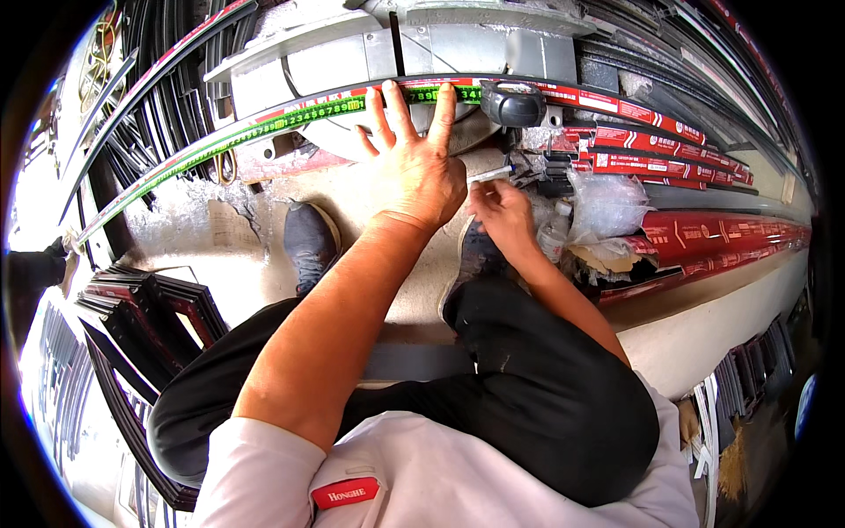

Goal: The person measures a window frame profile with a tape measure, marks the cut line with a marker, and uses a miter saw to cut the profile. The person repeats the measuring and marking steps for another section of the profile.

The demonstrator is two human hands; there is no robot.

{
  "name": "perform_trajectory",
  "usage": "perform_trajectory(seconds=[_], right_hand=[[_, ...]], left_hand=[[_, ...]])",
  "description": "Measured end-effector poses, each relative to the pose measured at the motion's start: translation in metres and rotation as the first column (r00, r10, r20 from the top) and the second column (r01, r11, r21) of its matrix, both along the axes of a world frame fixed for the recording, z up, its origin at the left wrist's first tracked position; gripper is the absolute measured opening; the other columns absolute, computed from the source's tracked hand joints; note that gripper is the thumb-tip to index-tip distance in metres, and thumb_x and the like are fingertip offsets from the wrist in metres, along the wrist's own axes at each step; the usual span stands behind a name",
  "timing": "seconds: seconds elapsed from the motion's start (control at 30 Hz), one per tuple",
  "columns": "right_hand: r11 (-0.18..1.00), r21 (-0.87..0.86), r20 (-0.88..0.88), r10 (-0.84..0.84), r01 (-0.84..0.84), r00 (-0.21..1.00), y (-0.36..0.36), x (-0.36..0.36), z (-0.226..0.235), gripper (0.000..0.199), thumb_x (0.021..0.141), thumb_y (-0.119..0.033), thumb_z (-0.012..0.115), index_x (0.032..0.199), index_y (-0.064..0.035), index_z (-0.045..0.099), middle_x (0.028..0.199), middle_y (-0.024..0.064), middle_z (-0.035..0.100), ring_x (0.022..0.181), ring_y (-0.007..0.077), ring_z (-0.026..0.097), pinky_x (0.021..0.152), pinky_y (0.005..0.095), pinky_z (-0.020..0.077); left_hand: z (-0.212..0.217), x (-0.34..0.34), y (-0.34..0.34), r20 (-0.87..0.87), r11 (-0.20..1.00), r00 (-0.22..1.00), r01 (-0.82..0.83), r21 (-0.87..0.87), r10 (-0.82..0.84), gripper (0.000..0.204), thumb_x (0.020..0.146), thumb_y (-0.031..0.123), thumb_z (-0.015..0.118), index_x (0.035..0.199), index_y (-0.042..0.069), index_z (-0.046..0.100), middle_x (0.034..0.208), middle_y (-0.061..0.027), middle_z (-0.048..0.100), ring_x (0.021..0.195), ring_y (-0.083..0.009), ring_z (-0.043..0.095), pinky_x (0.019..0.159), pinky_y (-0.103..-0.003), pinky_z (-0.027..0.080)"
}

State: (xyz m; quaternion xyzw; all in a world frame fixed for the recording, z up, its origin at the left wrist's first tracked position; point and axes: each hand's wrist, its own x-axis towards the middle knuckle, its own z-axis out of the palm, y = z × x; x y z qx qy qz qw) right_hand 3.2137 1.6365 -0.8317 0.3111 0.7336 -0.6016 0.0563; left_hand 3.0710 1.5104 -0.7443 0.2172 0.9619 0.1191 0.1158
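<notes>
My left hand (412, 176) lies with its fingers spread across a long profile (607, 104) with red printed film. Its fingertips press on the green blade of a tape measure (326, 110), stretched along the profile to the left. The dark grey tape case (515, 105) rests on the profile, just right of those fingers. Lower and to the right, my right hand (503, 214) is closed around a slim pale pen (489, 175), held at a slant below the case. At the far left, another person's hand (69, 251) is at the far end of the tape.
Under the profile is a metal machine table (334, 57) with a slot. Red-wrapped profiles (722, 233) and a plastic bag (607, 207) lie at right. Dark frames (145, 321) stand at lower left, black profiles (167, 53) at upper left. My shoes (310, 246) are on the floor.
</notes>
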Motion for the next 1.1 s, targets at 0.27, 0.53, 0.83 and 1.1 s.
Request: perform_trajectory(seconds=[0.27, 0.53, 0.83, 1.1], right_hand=[[0.633, 0.773, -0.24, 0.353, -0.042, 0.904, 0.043, -0.108, 0.124, 0.066, 0.083, -0.037, 0.083, 0.136, -0.0059, 0.059, 0.123, 0.0189, 0.062, 0.105, 0.0363, 0.066, 0.088, 0.0456, 0.0562], [0.618, 0.729, -0.04, 0.467, -0.293, 0.884, 0.05, -0.134, 0.125, 0.046, 0.084, -0.035, 0.08, 0.119, -0.0067, 0.071, 0.111, 0.0158, 0.068, 0.094, 0.0367, 0.072, 0.083, 0.0461, 0.0592], [0.684, 0.629, -0.067, 0.521, -0.369, 0.851, 0.016, -0.078, 0.12, 0.046, 0.08, -0.031, 0.083, 0.116, -0.0063, 0.068, 0.105, 0.0159, 0.066, 0.084, 0.0365, 0.071, 0.074, 0.0466, 0.0603], [0.7, 0.468, 0.065, 0.581, -0.539, 0.811, -0.01, -0.03, 0.085, 0.041, 0.083, -0.036, 0.077, 0.112, -0.0086, 0.067, 0.107, 0.0151, 0.065, 0.09, 0.0401, 0.07, 0.078, 0.0499, 0.0577]], left_hand=[[0.002, -0.001, -0.003, 0.013, 1.0, 1.0, -0.027, 0.005, 0.027, 0.091, 0.079, 0.023, 0.063, 0.163, 0.029, 0.029, 0.163, -0.0369, 0.018, 0.153, -0.0563, 0.013, 0.116, -0.074, 0.018], [0.026, -0.006, -0.007, 0.049, 1.0, 0.999, -0.016, 0.0, 0.016, 0.086, 0.08, 0.025, 0.063, 0.161, 0.032, 0.035, 0.16, -0.0335, 0.028, 0.151, -0.0517, 0.023, 0.119, -0.068, 0.021], [0.067, -0.052, -0.092, -0.163, 0.988, 0.984, -0.052, 0.146, 0.076, 0.046, 0.087, 0.028, 0.066, 0.126, 0.004, 0.067, 0.125, -0.0176, 0.066, 0.115, -0.0355, 0.062, 0.105, -0.047, 0.045], [0.045, -0.126, -0.2, -0.101, 0.929, 0.986, -0.161, -0.334, 0.134, 0.069, 0.078, 0.027, 0.067, 0.143, 0.008, 0.055, 0.141, -0.0156, 0.056, 0.137, -0.0332, 0.049, 0.116, -0.05, 0.037]])
